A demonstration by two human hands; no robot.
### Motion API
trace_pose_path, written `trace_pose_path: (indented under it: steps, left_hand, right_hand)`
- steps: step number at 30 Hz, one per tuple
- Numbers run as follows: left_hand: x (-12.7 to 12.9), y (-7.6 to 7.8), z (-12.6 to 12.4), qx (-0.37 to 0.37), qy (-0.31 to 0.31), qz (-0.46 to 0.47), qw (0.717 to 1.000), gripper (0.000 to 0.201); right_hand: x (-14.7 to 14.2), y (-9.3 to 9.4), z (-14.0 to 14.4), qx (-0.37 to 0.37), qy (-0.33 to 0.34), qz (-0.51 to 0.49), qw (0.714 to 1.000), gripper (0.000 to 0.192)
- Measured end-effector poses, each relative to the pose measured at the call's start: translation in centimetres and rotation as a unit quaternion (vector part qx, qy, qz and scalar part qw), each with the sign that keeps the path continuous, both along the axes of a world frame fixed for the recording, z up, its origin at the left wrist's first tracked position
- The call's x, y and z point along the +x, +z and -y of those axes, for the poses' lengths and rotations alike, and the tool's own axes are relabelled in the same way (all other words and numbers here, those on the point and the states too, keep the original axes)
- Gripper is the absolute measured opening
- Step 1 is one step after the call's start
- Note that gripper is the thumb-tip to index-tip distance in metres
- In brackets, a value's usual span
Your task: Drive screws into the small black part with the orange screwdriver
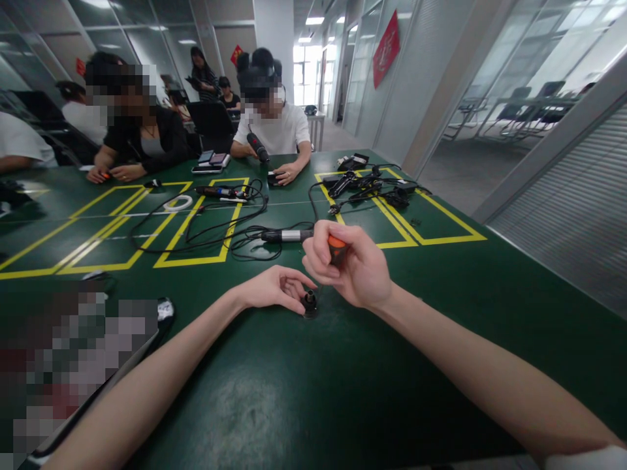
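Note:
My right hand is closed around an orange-and-black tool handle and holds it upright over a small black round part standing on the green table. My left hand pinches that small black part at its side with fingertips. Just beyond my hands lies a black and silver cylindrical tool with a cable attached.
Yellow tape rectangles mark the tabletop, with tangled black cables, a white ring and black adapters on them. Two people sit across the table, one holding a dark tool. A blurred flat object lies at the near left.

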State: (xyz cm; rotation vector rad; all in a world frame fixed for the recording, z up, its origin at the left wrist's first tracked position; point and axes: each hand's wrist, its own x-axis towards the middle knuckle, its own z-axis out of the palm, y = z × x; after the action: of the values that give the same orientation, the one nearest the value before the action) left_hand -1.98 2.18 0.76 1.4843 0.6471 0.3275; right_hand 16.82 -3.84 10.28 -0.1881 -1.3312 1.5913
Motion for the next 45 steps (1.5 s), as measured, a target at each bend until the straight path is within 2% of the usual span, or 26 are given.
trace_pose_path:
  steps: [4,8,15,21,24,29,33,36,39,45]
  left_hand:
    - [0.01,0.07,-0.04,-0.005,0.003,0.003,1.0,0.042]
    - [-0.06,0.05,-0.21,-0.005,0.006,0.002,1.0,0.045]
    - [-0.39,-0.08,-0.28,-0.021,-0.01,0.015,1.0,0.05]
    - [-0.3,0.21,-0.1,0.009,-0.033,-0.005,0.999,0.035]
    - [-0.29,0.11,-0.04,0.019,-0.031,-0.012,0.999,0.047]
    - [-0.26,0.02,0.0,0.061,-0.044,-0.057,0.996,0.058]
    - [-0.05,0.19,0.11,0.073,-0.044,-0.055,0.995,0.061]
    - [0.14,0.25,0.25,0.065,-0.03,-0.029,0.997,0.055]
    - [0.24,0.12,0.33,0.06,-0.021,-0.019,0.998,0.043]
    - [0.1,-0.03,0.26,0.079,-0.008,-0.054,0.995,0.051]
  right_hand:
    - [0.17,-0.14,-0.01,-0.002,0.02,-0.012,1.0,0.025]
    - [0.28,-0.24,-0.16,0.006,0.027,-0.017,0.999,0.019]
    - [-0.01,-0.5,-0.3,0.019,-0.022,-0.009,1.0,0.035]
    - [-0.1,-0.52,-0.06,0.005,0.0,-0.031,1.0,0.016]
    - [-0.08,-0.37,-0.02,0.002,0.017,-0.028,0.999,0.02]
    - [-0.22,-0.22,-0.01,-0.002,-0.004,-0.014,1.0,0.037]
    - [-0.26,-0.29,0.03,-0.014,-0.006,-0.012,1.0,0.031]
    - [-0.22,-0.33,0.05,-0.015,-0.014,-0.016,1.0,0.024]
    - [-0.22,-0.32,-0.04,-0.009,-0.017,-0.012,1.0,0.026]
    - [-0.22,-0.45,-0.11,-0.005,0.001,-0.014,1.0,0.037]
